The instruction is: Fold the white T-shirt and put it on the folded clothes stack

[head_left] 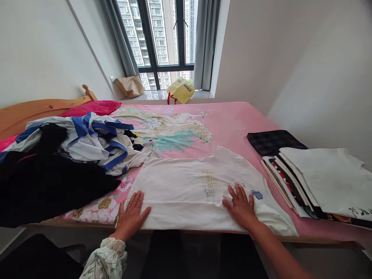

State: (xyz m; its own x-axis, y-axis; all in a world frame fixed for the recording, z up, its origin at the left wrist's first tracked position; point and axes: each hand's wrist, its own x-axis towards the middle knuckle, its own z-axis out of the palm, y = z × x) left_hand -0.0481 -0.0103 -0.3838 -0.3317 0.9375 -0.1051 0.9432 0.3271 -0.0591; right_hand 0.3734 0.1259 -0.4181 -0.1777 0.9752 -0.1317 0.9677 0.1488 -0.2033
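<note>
A white T-shirt point(186, 190) is spread flat on the bed point(232, 120), along its near edge and about midway between the left and right sides. The bed is covered by a pink sheet printed with a bird and flowers.

The left hand point(132, 212) is laid palm down on the shirt's lower left corner, close to the near edge of the bed. Its fingers point(138, 199) are open and spread, and nothing is gripped. A patterned cuff is seen at its wrist.

The right hand point(240, 205) is pressed flat on the right part of the shirt, just beside a small blue emblem point(257, 194). Its fingers point(235, 192) are likewise open and extended, and a small fold of cloth is bunched at their tips. A faint printed design point(209, 184) is seen on the shirt between the two hands.

Toward the left edge of the bed, a loose heap of clothes is piled: a black garment point(46, 182) nearest, with blue-and-white garments point(95, 141) behind it, the latter touching the shirt's far left corner. A bright pink pillow point(93, 107) is set beyond the heap, by the wooden headboard point(37, 110).

Near the right edge, a stack of folded clothes point(322, 178) is laid, close to the shirt but apart from it. On the window ledge beyond the far edge, a brown paper bag point(130, 86) and a yellow bag point(181, 91) are placed.
</note>
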